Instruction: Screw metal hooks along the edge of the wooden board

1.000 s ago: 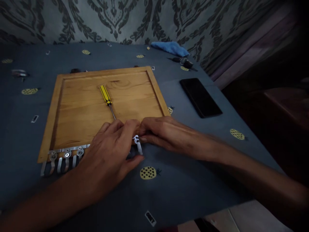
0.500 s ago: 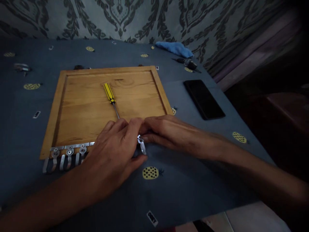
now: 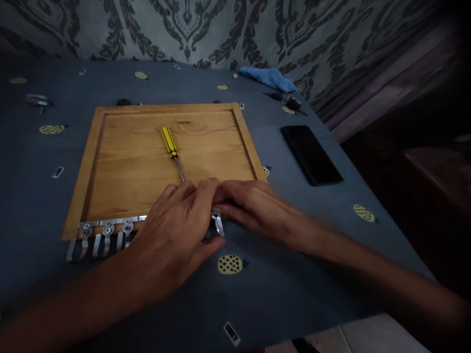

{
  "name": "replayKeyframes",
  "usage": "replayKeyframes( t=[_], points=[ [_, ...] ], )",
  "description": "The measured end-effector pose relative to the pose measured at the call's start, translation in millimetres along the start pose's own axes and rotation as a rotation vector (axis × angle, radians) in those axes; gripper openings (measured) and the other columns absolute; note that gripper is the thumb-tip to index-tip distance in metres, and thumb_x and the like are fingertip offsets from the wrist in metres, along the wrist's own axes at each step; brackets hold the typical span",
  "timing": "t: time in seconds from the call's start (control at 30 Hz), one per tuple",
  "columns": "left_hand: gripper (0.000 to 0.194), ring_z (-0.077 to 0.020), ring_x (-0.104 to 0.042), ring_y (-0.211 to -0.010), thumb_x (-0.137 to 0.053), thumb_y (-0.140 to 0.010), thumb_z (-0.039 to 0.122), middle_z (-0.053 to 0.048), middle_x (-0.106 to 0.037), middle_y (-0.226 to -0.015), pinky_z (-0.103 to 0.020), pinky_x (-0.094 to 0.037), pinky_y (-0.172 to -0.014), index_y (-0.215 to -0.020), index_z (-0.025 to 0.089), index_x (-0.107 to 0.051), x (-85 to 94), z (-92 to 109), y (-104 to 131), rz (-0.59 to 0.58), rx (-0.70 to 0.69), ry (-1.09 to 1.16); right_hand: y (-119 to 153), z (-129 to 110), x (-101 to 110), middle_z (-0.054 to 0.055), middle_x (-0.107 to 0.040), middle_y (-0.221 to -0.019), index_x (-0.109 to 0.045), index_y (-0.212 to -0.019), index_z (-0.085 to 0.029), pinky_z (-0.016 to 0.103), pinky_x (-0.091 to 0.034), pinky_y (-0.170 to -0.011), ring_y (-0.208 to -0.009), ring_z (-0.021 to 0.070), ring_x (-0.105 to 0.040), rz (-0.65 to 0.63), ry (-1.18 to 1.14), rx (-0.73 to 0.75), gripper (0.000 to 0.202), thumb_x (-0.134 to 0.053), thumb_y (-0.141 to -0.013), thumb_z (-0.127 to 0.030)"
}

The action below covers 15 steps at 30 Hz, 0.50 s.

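A wooden panel with a raised frame lies on the table. Along its near edge runs a metal hook rail with screwed-on hooks at the left. My left hand is closed over the middle of this rail, its thumb below the edge, covering part of it. Just right of that thumb a metal hook sticks out. My right hand meets the left at this hook, fingers pressed together; what they pinch is hidden. A yellow and black screwdriver rests on the panel, its tip behind my left hand.
A black phone lies right of the panel. Keys and a blue cloth are at the back right. A small metal piece sits at the far left. The table's right edge slants away beside a dark area.
My right wrist and forearm have dropped slightly, and the hook by the fingers has turned a little. My left hand stays over the rail. The view has shifted slightly.
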<state>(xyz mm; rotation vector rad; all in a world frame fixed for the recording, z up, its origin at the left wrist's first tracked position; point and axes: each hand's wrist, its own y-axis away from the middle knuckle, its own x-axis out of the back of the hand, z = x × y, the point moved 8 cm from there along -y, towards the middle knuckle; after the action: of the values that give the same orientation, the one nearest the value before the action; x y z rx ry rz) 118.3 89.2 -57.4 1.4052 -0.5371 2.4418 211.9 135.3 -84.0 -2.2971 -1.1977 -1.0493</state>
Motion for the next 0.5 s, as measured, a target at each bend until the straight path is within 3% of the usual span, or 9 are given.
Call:
replayKeyframes(
  t=[0.27, 0.4, 0.5],
  points=[
    [0.06, -0.0282, -0.063, -0.096, -0.08, -0.073, 0.022, -0.006, -0.069, -0.104, -0.042, -0.051, -0.078, -0.117, 0.022, -0.04, 0.5, 0.8, -2.1, -0.009, -0.002, -0.025, 4.0, -0.3, 0.0, 0.003, -0.069, -0.092, -0.063, -0.101, -0.015, 0.026, -0.042, -0.069, -0.081, 0.0148, -0.064, 0.108, 0.032, 0.007, 0.017, -0.055, -0.101, -0.03],
    [0.065, -0.0299, -0.063, -0.098, -0.08, -0.074, 0.025, -0.005, -0.068, -0.103, -0.044, -0.052, -0.081, -0.122, 0.023, -0.038, -0.3, -1.9, -1.2, -0.011, 0.012, -0.036, 15.2, -9.2, 11.9, 0.001, -0.064, -0.08, -0.061, -0.091, -0.016, 0.025, -0.041, -0.062, -0.069, 0.012, -0.059, 0.269, 0.044, 0.044, 0.022, -0.05, -0.103, -0.03],
    [0.068, -0.03, -0.062, -0.1, -0.08, -0.074, 0.025, -0.005, -0.067, -0.105, -0.045, -0.052, -0.083, -0.126, 0.024, -0.036, -2.8, -4.5, 0.0, -0.021, 0.03, -0.026, 30.7, -17.8, 13.7, 0.004, -0.065, -0.082, -0.062, -0.091, -0.016, 0.027, -0.047, -0.066, -0.074, 0.0149, -0.061, 0.371, 0.117, 0.08, 0.019, -0.05, -0.102, -0.026]
  ],
)
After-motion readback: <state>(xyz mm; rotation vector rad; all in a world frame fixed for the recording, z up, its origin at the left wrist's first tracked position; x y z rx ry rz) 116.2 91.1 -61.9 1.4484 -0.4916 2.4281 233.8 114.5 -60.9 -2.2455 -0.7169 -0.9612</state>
